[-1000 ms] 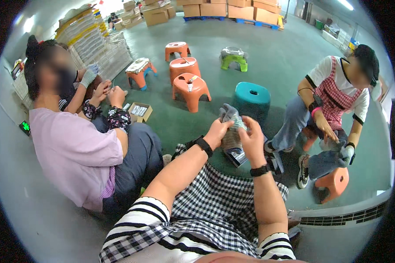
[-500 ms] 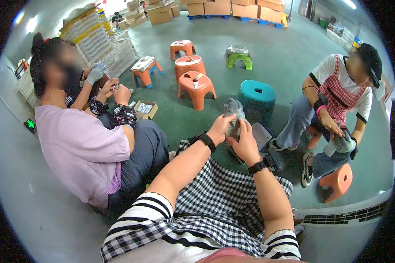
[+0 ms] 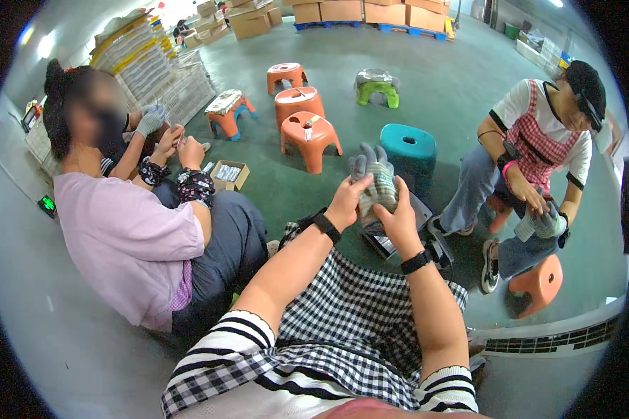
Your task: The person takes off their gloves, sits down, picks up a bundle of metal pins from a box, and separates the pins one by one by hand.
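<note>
Grey-and-white striped knit gloves (image 3: pixel 379 187) are pinched between my two bare hands, held up in front of my knees with their grey fingers pointing away from me. My left hand (image 3: pixel 346 206) grips the left edge near the cuff, thumb on top. On the right edge, my right hand (image 3: pixel 400 222) is closed with its thumb across the lower part. Whether it is one glove or a stacked pair I cannot tell. Beneath the gloves, a dark flat object (image 3: pixel 381 246) is partly hidden by my hands.
Just beyond my hands stands a teal stool (image 3: pixel 408 148). Orange stools (image 3: pixel 310 137) and a green one (image 3: pixel 377 91) stand farther off. A co-worker in lilac (image 3: pixel 129 216) sits left, beside a small open carton (image 3: pixel 229 174). Another in a red checked apron (image 3: pixel 538 150) handles gloves at right.
The gloves have turned and tilted up, so more of their striped face and spread fingers shows. My right hand has shifted slightly to the right.
</note>
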### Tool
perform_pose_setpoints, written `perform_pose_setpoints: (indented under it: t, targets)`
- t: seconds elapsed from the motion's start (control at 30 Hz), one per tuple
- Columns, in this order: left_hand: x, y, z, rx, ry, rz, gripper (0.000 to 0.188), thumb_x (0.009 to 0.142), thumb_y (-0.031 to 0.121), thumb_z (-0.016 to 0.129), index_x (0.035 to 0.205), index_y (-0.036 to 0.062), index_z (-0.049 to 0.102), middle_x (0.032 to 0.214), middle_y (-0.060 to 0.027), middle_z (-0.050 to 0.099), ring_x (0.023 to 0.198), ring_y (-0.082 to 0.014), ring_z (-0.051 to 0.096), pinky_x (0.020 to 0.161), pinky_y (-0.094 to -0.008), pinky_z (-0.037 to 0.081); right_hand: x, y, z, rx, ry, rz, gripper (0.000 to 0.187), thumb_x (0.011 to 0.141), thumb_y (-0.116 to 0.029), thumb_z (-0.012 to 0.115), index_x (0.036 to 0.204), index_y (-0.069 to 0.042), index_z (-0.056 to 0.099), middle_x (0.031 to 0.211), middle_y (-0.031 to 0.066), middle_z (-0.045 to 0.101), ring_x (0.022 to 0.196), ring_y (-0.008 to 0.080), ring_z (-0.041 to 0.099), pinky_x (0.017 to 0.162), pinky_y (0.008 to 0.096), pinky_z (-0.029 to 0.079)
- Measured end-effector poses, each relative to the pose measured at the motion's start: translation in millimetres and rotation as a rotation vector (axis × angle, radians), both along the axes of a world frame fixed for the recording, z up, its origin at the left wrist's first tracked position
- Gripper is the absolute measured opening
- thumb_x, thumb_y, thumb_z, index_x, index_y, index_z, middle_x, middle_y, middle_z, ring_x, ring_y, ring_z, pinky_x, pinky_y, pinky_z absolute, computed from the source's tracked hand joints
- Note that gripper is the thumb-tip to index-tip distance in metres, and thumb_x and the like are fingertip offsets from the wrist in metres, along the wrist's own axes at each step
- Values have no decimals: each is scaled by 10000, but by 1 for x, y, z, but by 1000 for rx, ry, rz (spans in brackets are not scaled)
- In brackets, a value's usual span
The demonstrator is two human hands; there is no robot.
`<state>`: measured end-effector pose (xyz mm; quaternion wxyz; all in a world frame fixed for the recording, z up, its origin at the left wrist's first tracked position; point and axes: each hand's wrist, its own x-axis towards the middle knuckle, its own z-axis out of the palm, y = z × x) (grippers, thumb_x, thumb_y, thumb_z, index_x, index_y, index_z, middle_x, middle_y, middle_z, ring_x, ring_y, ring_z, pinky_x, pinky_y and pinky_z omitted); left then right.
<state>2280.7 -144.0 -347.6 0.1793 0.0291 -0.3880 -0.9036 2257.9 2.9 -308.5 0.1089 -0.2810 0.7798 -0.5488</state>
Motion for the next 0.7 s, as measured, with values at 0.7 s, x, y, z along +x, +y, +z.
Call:
perform_pose_setpoints:
  t: [0.7]
  targets:
    - [112, 146, 200, -160, 1333, -705, 338, 889, 134, 606, 1088, -131, 543, 875, -179, 625, 668, -233, 623, 523, -277, 495, -73, 48, -1, -736, -427, -263, 436, 857, -78, 592, 1261, -45, 430, 1046, 132, 588, 842, 185, 612, 684, 295, 510]
